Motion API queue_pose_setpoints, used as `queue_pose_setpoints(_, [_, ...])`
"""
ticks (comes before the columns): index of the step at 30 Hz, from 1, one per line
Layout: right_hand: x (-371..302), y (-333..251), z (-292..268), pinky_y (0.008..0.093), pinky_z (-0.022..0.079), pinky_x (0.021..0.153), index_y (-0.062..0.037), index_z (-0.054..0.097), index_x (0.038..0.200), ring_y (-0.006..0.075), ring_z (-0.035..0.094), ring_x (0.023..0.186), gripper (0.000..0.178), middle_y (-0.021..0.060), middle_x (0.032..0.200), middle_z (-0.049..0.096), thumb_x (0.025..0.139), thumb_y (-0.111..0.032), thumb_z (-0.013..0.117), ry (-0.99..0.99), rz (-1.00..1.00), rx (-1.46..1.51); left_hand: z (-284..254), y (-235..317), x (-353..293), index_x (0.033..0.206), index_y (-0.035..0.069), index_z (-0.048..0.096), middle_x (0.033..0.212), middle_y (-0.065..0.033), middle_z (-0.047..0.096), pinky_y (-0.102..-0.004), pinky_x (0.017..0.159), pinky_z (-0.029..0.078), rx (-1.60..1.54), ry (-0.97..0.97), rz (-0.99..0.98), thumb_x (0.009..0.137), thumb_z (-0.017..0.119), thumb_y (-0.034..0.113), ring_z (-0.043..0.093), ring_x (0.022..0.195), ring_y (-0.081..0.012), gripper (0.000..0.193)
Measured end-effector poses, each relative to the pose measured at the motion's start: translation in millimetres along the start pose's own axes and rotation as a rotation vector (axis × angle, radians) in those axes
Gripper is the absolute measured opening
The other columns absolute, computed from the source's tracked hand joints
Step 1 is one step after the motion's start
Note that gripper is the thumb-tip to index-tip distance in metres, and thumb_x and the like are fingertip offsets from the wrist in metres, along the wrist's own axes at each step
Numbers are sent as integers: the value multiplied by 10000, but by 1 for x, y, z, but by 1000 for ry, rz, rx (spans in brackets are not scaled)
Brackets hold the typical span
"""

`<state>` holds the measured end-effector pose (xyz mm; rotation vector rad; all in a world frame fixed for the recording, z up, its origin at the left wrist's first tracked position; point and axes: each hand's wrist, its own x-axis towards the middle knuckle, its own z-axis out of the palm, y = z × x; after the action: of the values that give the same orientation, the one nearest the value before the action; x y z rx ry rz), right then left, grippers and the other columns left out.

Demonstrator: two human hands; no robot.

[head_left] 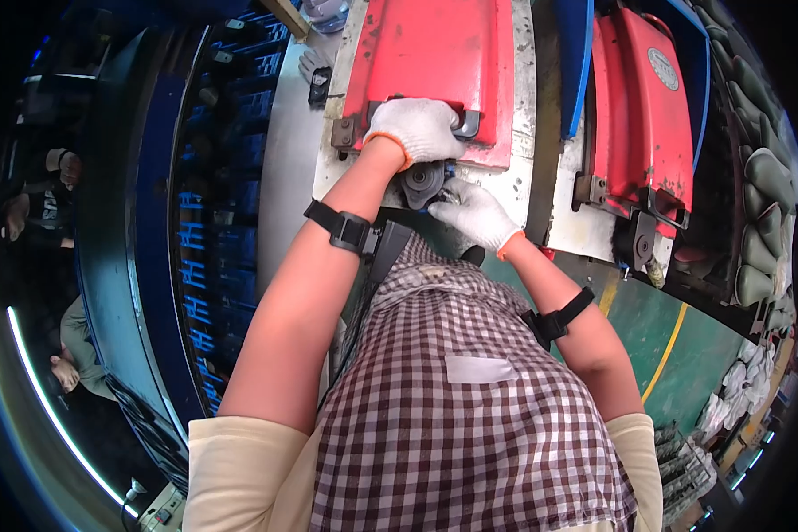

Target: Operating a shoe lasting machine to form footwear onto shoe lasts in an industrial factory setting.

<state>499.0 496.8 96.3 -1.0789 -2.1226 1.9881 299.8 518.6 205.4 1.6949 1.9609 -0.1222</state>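
the head view has a red lid [439, 53] ahead of the person. the left hand [414, 127], in a white glove, is bent over the dark handle [468, 127] at the red lid's near edge; its fingertips are hidden, so i cannot tell how tightly it is closed. just below that edge sits a round grey part [424, 180]. the right hand [477, 215], also gloved, has partly curled fingers close by that part's right side; whether they have hold of anything i cannot tell. a second red lid [643, 97] stands to the red lid's right.
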Motion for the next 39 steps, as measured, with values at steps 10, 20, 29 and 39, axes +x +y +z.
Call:
queue_pose_setpoints(10, [-1,-8,2,354,531,963,19,650,1355,245,714,1047,549,167,1136,759,938,-329,731,46,-47,2,-4,2,-5,1028,137,806,1022,-145,779,-452,918,561,-28,6,26,737,686,746,746,981,-325,686])
queue_pose_setpoints(20, [-8,-39,4,292,462,526,-33,634,1128,124,548,595,311,10,744,584,975,-293,710,0,368,260,-5,4,-4,949,104,793,1033,-160,772,-455,913,558,-29,5,16,704,680,832,739,1006,-338,777])
queue_pose_setpoints(29, [-26,-25,53,340,542,564,-60,469,1427,194,635,622,637,104,823,666,1051,-570,529,-408,401,252,0,-1,-3,992,134,806,986,-155,771,-463,865,573,-8,58,64,746,688,778,743,956,-342,700])
queue_pose_setpoints(39, [5,-55,49,298,515,534,-37,662,1081,162,644,574,554,54,797,702,1068,-565,494,-587,416,-62,-3,-4,-18,916,99,729,915,-183,741,-504,782,567,-40,235,193,861,698,579,733,891,-365,484])
